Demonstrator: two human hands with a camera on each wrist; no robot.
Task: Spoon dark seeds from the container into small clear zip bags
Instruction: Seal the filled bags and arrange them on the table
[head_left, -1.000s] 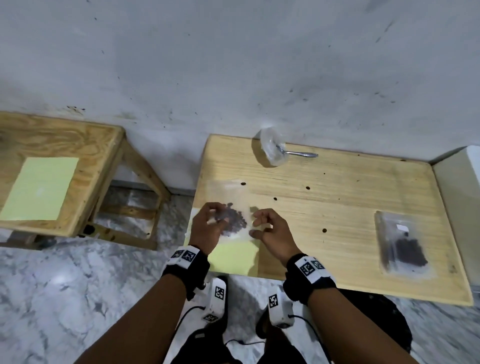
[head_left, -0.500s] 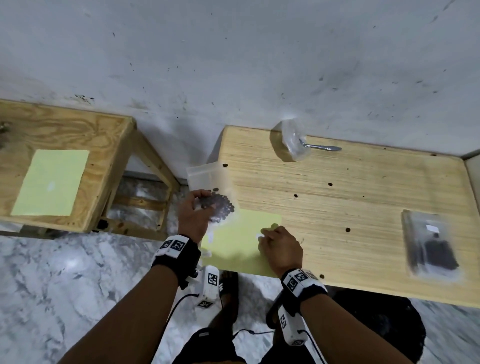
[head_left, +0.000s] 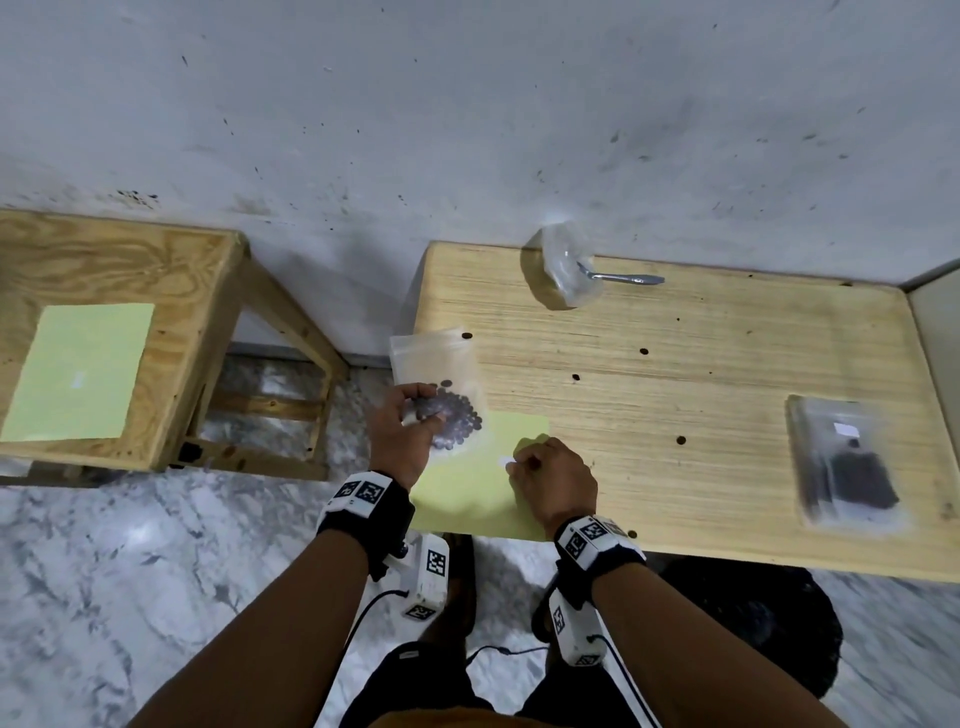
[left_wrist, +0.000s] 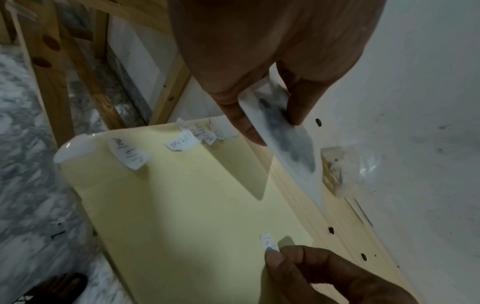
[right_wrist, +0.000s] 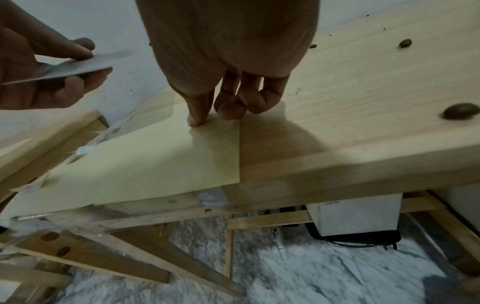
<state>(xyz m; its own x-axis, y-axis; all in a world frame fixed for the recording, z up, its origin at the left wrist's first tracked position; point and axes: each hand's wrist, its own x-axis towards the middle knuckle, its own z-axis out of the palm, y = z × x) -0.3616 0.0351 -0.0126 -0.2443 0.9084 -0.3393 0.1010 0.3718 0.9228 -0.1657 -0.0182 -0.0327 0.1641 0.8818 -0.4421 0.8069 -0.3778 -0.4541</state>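
Your left hand (head_left: 402, 431) pinching a small clear zip bag of dark round seeds (head_left: 447, 400) above the pale wooden table's (head_left: 727, 374) left edge, your right hand (head_left: 550, 483), fingers curled, picking at a small white paper label (left_wrist: 269, 243) on the yellow sheet (head_left: 467, 493), filled bags (head_left: 847, 467) far right.

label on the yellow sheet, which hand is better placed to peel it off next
Right. The right hand already has its fingertips on the small white label, while the left hand grips the seed bag.

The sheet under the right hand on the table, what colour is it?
Pale yellow sheet, plain apart from small white labels along one edge; the left wrist view shows it best.
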